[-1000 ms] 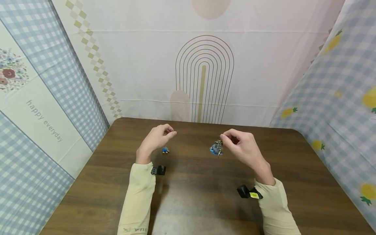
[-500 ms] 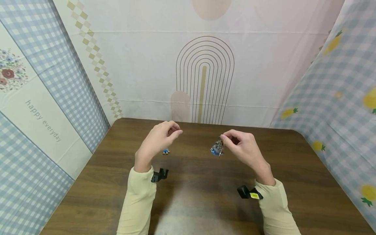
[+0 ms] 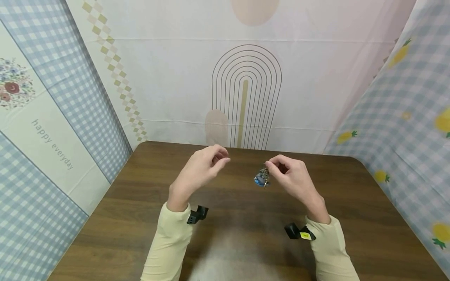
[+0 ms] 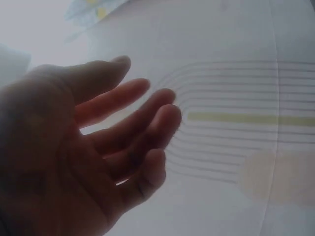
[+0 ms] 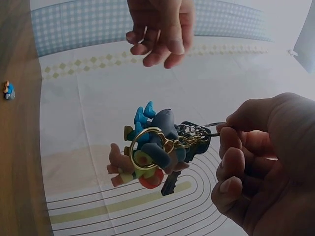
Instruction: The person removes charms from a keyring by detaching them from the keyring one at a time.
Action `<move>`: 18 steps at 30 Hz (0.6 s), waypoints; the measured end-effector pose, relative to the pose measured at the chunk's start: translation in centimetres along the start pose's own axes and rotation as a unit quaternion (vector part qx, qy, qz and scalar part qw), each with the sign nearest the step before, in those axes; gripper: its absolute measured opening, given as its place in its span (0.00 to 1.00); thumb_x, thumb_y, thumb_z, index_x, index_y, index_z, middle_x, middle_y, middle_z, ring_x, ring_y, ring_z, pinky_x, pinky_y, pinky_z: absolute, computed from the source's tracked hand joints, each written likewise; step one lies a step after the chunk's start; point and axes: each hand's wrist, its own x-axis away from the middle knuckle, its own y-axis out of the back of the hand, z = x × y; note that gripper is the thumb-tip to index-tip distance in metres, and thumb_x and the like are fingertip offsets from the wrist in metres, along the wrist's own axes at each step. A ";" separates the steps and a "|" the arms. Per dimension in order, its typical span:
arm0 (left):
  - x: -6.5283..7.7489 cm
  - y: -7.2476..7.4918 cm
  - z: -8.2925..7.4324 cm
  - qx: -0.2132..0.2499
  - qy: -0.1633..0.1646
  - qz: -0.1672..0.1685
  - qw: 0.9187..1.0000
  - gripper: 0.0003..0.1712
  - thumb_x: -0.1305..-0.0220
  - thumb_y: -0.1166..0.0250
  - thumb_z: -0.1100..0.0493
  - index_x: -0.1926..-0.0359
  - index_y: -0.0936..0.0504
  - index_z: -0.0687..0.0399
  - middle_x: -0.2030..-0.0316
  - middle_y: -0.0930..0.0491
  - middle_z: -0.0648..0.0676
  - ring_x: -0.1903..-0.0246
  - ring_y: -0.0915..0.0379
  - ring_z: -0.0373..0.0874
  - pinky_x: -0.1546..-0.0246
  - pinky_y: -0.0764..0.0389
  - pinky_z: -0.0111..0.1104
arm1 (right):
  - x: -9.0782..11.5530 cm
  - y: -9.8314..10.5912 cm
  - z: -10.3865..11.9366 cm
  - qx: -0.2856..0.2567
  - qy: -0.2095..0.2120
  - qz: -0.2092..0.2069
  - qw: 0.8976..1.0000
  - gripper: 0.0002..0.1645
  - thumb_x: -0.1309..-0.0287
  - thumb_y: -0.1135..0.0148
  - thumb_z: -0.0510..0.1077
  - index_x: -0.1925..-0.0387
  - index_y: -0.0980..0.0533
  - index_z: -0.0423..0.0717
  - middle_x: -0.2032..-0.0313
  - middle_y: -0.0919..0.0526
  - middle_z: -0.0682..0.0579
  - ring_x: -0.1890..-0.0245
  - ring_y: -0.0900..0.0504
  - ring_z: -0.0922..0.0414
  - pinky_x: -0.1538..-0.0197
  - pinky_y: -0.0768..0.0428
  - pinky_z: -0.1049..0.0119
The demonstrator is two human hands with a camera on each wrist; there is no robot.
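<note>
My right hand (image 3: 295, 177) pinches a thin metal key ring (image 5: 212, 134) between thumb and index finger. From it hangs a bunch of small figurine keychains (image 3: 261, 178), blue, grey and brown, on silver and gold chains. A larger gold ring (image 5: 132, 150) and a dark key (image 5: 169, 186) show among them in the right wrist view. My left hand (image 3: 198, 169) is held over the table to the left of the bunch, thumb apart from its loosely bent fingers, holding nothing. A small blue figurine (image 5: 9, 91) lies on the table; in the head view my left hand hides it.
The brown wooden table (image 3: 246, 218) reaches back to a pale hanging cloth (image 3: 168, 86) with an arch print. Blue checked cloths hang at the left and at the right. A black wrist camera (image 3: 197, 214) sits on each sleeve.
My left hand has moved right toward the bunch, and its thumb and fingertips have parted. It now covers the blue figurine in the head view. My right hand has barely moved.
</note>
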 end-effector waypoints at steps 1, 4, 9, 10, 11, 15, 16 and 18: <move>0.0 -0.2 -0.3 0.000 -0.010 -0.003 1.000 0.07 0.33 0.37 0.58 0.57 0.20 0.55 0.64 0.16 0.49 0.65 0.21 0.39 0.59 0.18 0.37 | 0.0 0.0 0.0 -0.001 -0.001 0.000 1.000 0.04 0.38 0.36 0.42 0.69 0.19 0.51 0.80 0.25 0.60 0.82 0.32 0.62 0.78 0.33 0.72; 0.0 -0.6 -1.2 -0.008 -0.035 -0.006 0.999 0.05 0.33 0.37 0.58 0.59 0.19 0.53 0.65 0.17 0.47 0.67 0.22 0.37 0.61 0.18 0.34 | 0.1 0.1 0.1 -0.003 -0.008 0.001 1.000 0.04 0.37 0.36 0.42 0.69 0.19 0.52 0.80 0.24 0.60 0.82 0.32 0.63 0.78 0.33 0.71; 0.1 -1.3 -2.7 -0.027 -0.073 0.007 0.997 0.04 0.34 0.35 0.58 0.60 0.19 0.52 0.66 0.18 0.46 0.69 0.24 0.34 0.65 0.19 0.29 | 0.2 0.3 0.4 0.000 -0.018 0.002 1.000 0.04 0.37 0.36 0.44 0.69 0.19 0.52 0.80 0.24 0.60 0.82 0.31 0.63 0.78 0.32 0.71; 0.1 -1.5 -2.9 -0.031 -0.080 0.010 0.996 0.04 0.34 0.35 0.58 0.60 0.19 0.52 0.66 0.18 0.46 0.69 0.24 0.34 0.65 0.20 0.28 | 0.2 0.3 0.4 0.000 -0.017 0.001 1.000 0.04 0.37 0.36 0.43 0.69 0.19 0.52 0.80 0.24 0.60 0.82 0.31 0.63 0.78 0.32 0.71; 0.1 -1.7 -3.1 -0.035 -0.087 0.011 0.995 0.04 0.34 0.35 0.58 0.60 0.19 0.52 0.66 0.18 0.46 0.69 0.24 0.34 0.65 0.20 0.27 | 0.2 0.3 0.4 -0.002 -0.014 0.000 1.000 0.04 0.38 0.36 0.43 0.69 0.19 0.52 0.80 0.24 0.60 0.82 0.31 0.62 0.78 0.32 0.71; 0.1 -2.5 -3.9 -0.047 -0.109 0.021 0.993 0.04 0.34 0.35 0.58 0.60 0.19 0.52 0.66 0.18 0.45 0.69 0.24 0.33 0.65 0.22 0.24 | 0.2 0.4 0.5 -0.012 -0.004 -0.006 1.000 0.04 0.38 0.35 0.42 0.69 0.19 0.51 0.80 0.22 0.58 0.83 0.31 0.62 0.79 0.32 0.72; 0.1 -2.7 -4.0 -0.048 -0.113 0.024 0.992 0.04 0.34 0.36 0.58 0.59 0.19 0.51 0.66 0.18 0.45 0.69 0.24 0.33 0.65 0.22 0.24 | 0.2 0.4 0.5 -0.015 -0.002 -0.007 1.000 0.04 0.38 0.35 0.41 0.69 0.19 0.51 0.80 0.22 0.57 0.83 0.31 0.62 0.79 0.32 0.72; 0.1 -3.1 -4.2 -0.050 -0.119 0.031 0.991 0.04 0.33 0.36 0.58 0.59 0.19 0.51 0.66 0.19 0.45 0.69 0.25 0.33 0.65 0.23 0.24 | 0.2 0.4 0.6 -0.023 0.002 -0.006 1.000 0.04 0.38 0.36 0.41 0.69 0.19 0.50 0.79 0.21 0.57 0.83 0.31 0.62 0.80 0.32 0.72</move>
